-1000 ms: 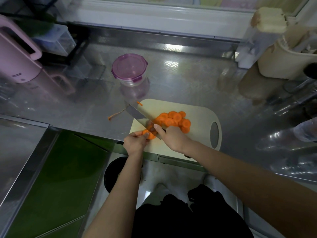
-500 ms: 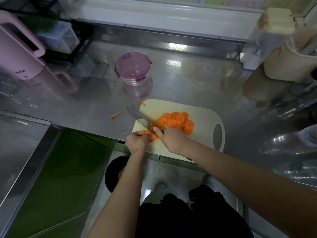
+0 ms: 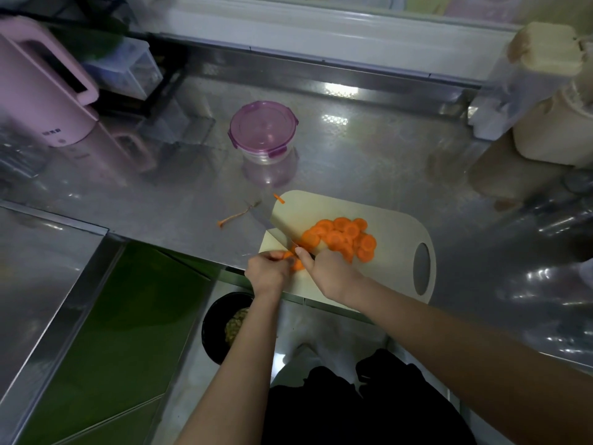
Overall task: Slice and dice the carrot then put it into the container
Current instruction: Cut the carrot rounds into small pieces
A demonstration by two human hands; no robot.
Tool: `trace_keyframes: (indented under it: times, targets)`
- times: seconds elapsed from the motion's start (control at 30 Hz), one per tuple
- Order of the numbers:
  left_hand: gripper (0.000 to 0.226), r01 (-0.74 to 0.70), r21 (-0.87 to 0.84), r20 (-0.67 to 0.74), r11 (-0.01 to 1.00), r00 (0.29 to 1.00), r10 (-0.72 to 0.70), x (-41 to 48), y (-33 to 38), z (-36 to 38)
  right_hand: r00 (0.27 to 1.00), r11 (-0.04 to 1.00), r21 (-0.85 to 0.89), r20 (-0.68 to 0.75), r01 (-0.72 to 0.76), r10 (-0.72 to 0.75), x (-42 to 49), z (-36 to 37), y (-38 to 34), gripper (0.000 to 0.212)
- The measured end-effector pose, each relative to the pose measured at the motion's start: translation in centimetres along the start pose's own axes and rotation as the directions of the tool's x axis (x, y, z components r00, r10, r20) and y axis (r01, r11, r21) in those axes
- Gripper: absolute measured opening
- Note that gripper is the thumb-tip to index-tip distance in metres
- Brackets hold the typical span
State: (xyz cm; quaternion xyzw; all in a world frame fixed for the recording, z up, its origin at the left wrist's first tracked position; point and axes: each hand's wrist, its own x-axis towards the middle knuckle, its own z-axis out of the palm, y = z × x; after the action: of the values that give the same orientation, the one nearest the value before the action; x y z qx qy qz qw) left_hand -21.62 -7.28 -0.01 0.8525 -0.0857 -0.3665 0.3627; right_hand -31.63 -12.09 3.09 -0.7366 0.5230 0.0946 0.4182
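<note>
Carrot stub (image 3: 296,264) lay at the near edge of the cutting board (image 3: 394,220), pinched by your left hand (image 3: 268,274). Your right hand (image 3: 330,274) gripped the knife (image 3: 272,224). So short a piece left little room beside the blade; a slip could have cut you.

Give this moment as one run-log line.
step: cutting | right hand: grips steel knife | left hand: holds orange carrot piece | carrot slices: on beige cutting board | purple-lidded container: closed

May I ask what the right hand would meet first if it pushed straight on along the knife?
Likely the carrot tail on the counter, just past the tip of the knife that the right hand holds; depth is unclear.
</note>
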Motion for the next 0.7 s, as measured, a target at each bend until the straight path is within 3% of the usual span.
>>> trace_keyframes:
  times: [0.1,0.27,0.4,0.53,0.7]
  targets:
    - [0.008,-0.013,0.006,0.011,1.0,1.0,0.013,0.1,-0.1,0.0,1.0,0.989,0.149,-0.007,0.016,-0.015,0.6,0.4,0.7,0.05]
    - [0.006,-0.016,0.012,-0.011,1.0,1.0,0.016,0.0,-0.1,0.2,1.0,0.999,0.048,-0.016,0.0,0.001,0.6,1.5,1.1,0.047]
    - [0.008,0.008,-0.016,-0.008,1.0,1.0,-0.008,-0.3,0.0,0.3,0.996,0.979,0.185,0.004,0.083,-0.085,0.5,0.3,1.1,0.046]
    - [0.02,0.057,-0.105,-0.009,0.993,0.998,-0.058,-0.6,0.0,0.5,0.992,0.997,0.008,0.106,0.071,-0.071,0.7,-1.2,1.1,0.053]
    - [0.025,0.044,-0.06,-0.01,0.997,0.999,-0.045,-0.7,0.2,0.4,0.989,0.991,-0.015,0.068,0.136,-0.135,-0.8,-0.8,0.9,0.047]
